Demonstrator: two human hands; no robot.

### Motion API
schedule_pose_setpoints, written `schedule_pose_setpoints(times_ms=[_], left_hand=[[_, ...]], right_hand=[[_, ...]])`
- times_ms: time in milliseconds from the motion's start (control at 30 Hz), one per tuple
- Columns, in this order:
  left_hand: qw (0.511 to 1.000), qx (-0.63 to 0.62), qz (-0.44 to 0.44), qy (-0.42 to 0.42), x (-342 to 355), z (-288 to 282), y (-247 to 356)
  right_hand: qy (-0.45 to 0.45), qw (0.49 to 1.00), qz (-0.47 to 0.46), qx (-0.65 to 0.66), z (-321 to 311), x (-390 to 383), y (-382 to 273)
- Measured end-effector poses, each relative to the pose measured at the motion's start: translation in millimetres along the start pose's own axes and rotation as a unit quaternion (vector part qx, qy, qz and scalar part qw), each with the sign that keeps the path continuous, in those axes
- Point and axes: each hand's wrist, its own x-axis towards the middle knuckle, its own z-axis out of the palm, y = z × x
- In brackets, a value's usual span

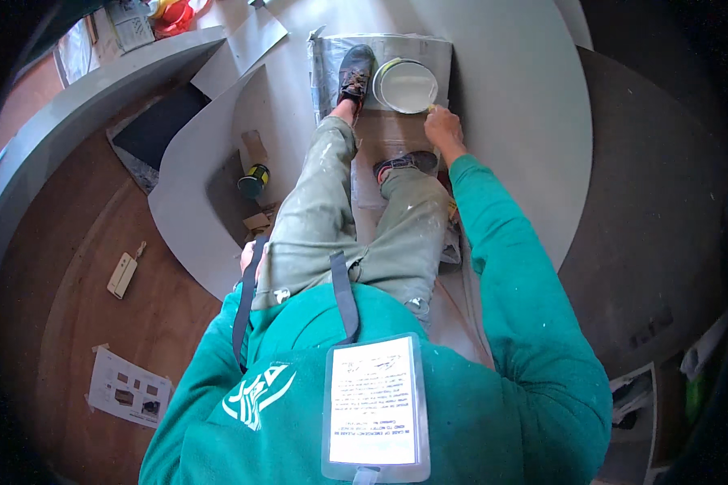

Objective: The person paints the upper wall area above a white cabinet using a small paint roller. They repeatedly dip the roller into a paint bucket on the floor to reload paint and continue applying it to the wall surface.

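Observation:
My right hand (443, 129) is closed beside the near right rim of a round tub of white paint (408, 86). A small yellowish bit shows at the fingertips; too little of it is visible to name. The tub stands on a plastic-wrapped cardboard piece (437, 52), just right of my forward shoe (355, 71). My left hand (247, 255) is low by my left thigh, partly covered by a dark strap (253, 291), its fingers mostly hidden.
A dark can with a yellow band (253, 181) lies in a curved recess at left. Curved grey panels (534, 105) surround me. On the brown surface are a white handled tool (123, 273) and a taped printed sheet (129, 388). A card (376, 404) hangs at my chest.

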Motion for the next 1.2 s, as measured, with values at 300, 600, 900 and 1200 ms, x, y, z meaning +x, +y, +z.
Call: schedule_pose_setpoints(times_ms=[300,600,900,1200], left_hand=[[0.999,0.019,0.018,0.020,-3.5,14.7,-27.7],[1.000,0.001,-0.002,0.021,-16.8,20.6,-4.2],[1.000,-0.012,-0.014,0.004,-1.8,19.9,-29.9],[0.998,0.050,-0.001,-0.029,-0.5,13.4,-16.1]], right_hand=[[0.001,0.999,-0.042,-0.031,50.6,53.9,22.8],[0.010,0.980,-0.138,-0.145,63.9,76.1,47.3],[0.006,0.949,-0.199,-0.244,81.8,84.3,54.3],[0.014,0.945,-0.220,-0.241,54.0,60.2,29.4]])
